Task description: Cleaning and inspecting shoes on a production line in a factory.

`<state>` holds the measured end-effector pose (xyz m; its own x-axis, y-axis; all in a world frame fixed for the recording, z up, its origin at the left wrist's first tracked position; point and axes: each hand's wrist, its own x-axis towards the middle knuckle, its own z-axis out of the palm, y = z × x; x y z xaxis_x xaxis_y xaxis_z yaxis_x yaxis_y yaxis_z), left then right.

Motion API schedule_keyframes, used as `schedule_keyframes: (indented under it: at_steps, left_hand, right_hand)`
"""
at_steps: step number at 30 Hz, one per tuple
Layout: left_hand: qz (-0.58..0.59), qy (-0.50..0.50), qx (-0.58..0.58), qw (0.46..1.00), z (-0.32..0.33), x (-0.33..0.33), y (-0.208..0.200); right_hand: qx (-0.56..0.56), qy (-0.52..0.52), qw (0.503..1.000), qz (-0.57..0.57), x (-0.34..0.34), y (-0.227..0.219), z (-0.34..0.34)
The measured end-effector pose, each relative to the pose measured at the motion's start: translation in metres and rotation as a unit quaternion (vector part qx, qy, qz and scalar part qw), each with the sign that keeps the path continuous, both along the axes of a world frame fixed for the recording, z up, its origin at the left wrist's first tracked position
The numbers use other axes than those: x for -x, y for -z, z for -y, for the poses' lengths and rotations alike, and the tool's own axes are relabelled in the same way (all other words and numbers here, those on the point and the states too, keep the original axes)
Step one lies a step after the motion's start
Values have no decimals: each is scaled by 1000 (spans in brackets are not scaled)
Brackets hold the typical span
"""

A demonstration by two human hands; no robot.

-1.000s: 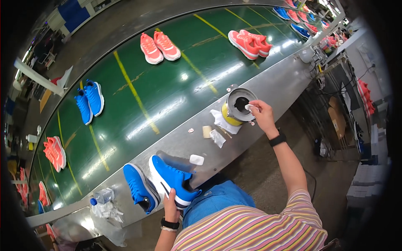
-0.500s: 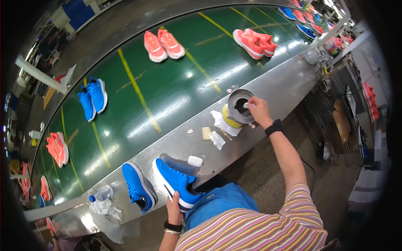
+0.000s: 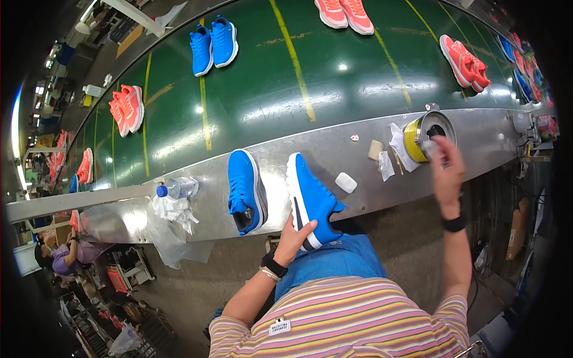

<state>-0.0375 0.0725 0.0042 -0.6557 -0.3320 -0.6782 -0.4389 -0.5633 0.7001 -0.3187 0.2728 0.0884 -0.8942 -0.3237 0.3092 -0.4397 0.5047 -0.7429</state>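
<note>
My left hand (image 3: 293,240) is closed around the heel end of a blue sneaker (image 3: 315,194) with a white sole. The sneaker lies tilted on its side at the edge of the metal bench, its sole toward my palm. To its left stands a matching blue sneaker (image 3: 239,179), toe pointing away. My right hand (image 3: 447,170), slightly blurred, is at the mouth of an open round tin (image 3: 413,141) with a yellow band. Between its fingertips is a small whitish wad (image 3: 430,147), whose kind I cannot make out.
On the metal bench (image 3: 209,209) lie a white block (image 3: 346,182), a beige sponge (image 3: 375,150), white scraps (image 3: 385,166) and a bottle (image 3: 179,188) beside crumpled paper (image 3: 173,210). Beyond, a green conveyor belt (image 3: 250,89) carries blue and coral shoe pairs. A person (image 3: 67,253) is at far left.
My view has turned, so bench and belt sit differently in it. My right hand has drawn back from inside the tin to its rim. The left hand keeps hold of the sneaker.
</note>
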Motion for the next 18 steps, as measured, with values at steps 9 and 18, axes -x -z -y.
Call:
schedule_keyframes:
  at_steps: [9, 18]
  left_hand:
    - [-6, 41, -26, 999, -2, -10, -13]
    - [-6, 94, -14, 995, 4, -22, -7]
  right_hand:
    - [6, -316, 926, 207, -129, 66, 128]
    - [-91, -371, 908, 174, -132, 90, 148]
